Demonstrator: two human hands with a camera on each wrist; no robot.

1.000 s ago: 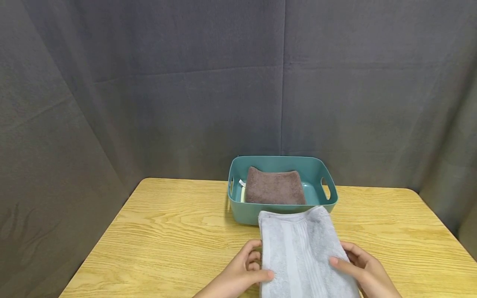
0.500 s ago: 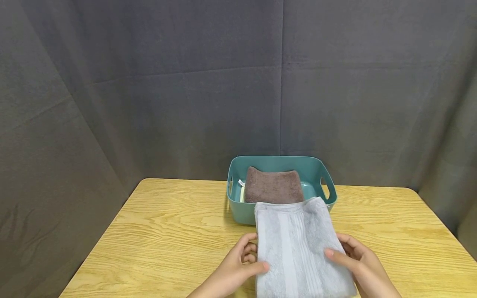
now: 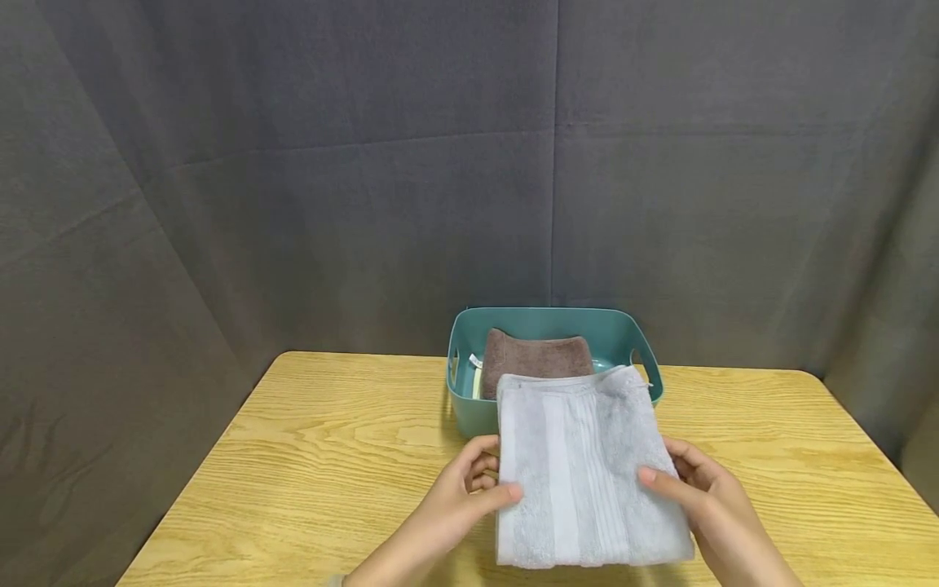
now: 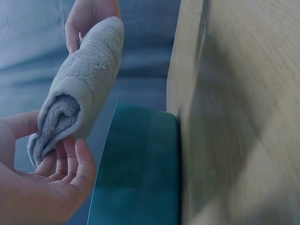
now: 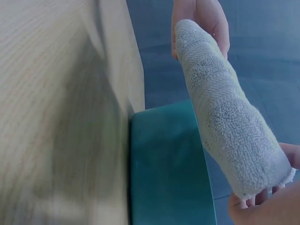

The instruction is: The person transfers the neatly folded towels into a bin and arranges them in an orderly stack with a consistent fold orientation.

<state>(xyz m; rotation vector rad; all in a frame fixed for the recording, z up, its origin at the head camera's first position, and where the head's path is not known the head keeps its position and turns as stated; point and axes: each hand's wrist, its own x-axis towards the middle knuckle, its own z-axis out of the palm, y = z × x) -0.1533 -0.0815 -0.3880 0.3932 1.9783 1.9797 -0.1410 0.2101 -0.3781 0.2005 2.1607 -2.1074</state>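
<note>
A folded light grey towel is held up above the table, its far edge overlapping the front of a teal basket. My left hand grips the towel's left side, thumb on top and fingers underneath. On the opposite side my right hand grips it the same way. The left wrist view shows the folded layers of the towel between thumb and fingers of the left hand. Inside the basket lies a folded brown towel, partly hidden behind the grey one.
The basket stands at the back of the wooden table, with a handle hole in each end. A white tag and a pale yellow strip show beside the brown towel. Grey curtains hang behind and around the table.
Both hands have raised the grey towel and carried it forward, slightly left, toward the basket. Its near edge now shows, and it covers more of the basket's front. The basket has stayed put.
</note>
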